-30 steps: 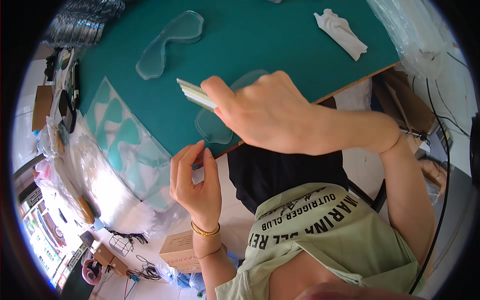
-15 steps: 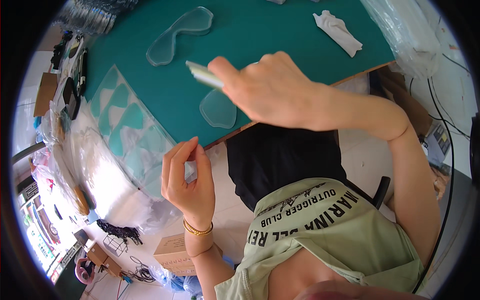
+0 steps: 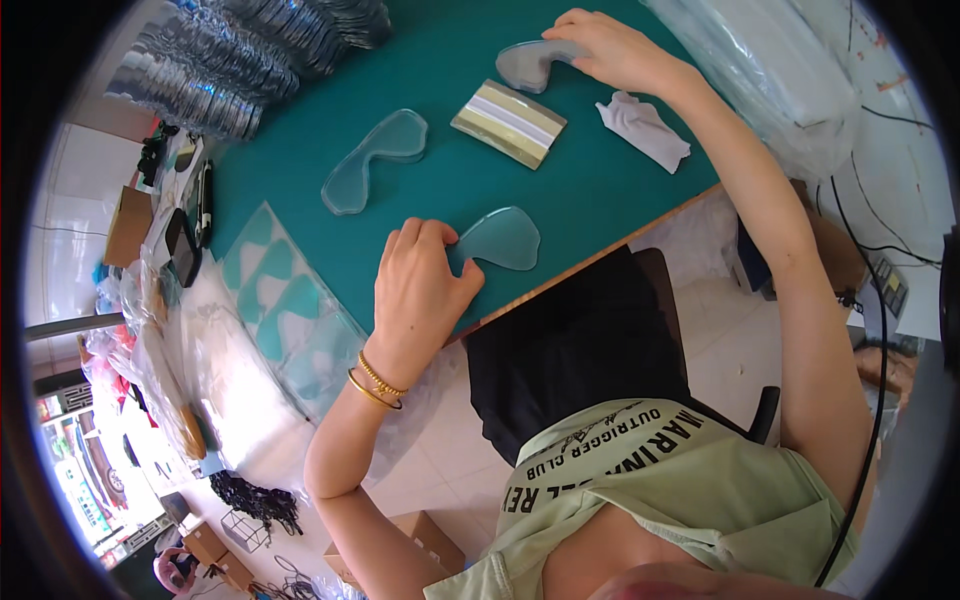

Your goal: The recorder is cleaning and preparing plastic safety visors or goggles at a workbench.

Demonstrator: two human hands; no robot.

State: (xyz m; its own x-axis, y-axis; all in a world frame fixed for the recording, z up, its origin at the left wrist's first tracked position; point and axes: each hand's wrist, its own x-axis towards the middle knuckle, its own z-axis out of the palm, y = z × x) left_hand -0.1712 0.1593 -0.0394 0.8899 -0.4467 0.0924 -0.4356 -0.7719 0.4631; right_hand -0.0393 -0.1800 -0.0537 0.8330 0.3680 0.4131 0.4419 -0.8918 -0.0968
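My left hand (image 3: 418, 285) is closed on the left end of a clear goggle lens (image 3: 508, 240), thumb on the near side and fingers on the far side. The lens lies at the front edge of the green tabletop (image 3: 450, 50). Farther off, my right hand (image 3: 615, 52) is closed round the right end of another clear lens piece (image 3: 530, 65), which looks thick, perhaps a stack. Between the hands lies a flat rectangular pad (image 3: 510, 123) with yellowish and white stripes. A third clear goggle lens piece (image 3: 378, 160) rests to its left.
A crumpled white cloth (image 3: 645, 132) lies near the right edge. Dense rows of shiny stacked pieces (image 3: 240, 60) stand at the far left. A clear sheet with teal lens shapes (image 3: 285, 300) overhangs the left edge. Plastic-wrapped material (image 3: 770, 80) lies at the far right.
My right hand has let go of the striped pad, now on the table, and reached far to another lens piece. My left hand has moved up onto the near lens. The view has shifted.
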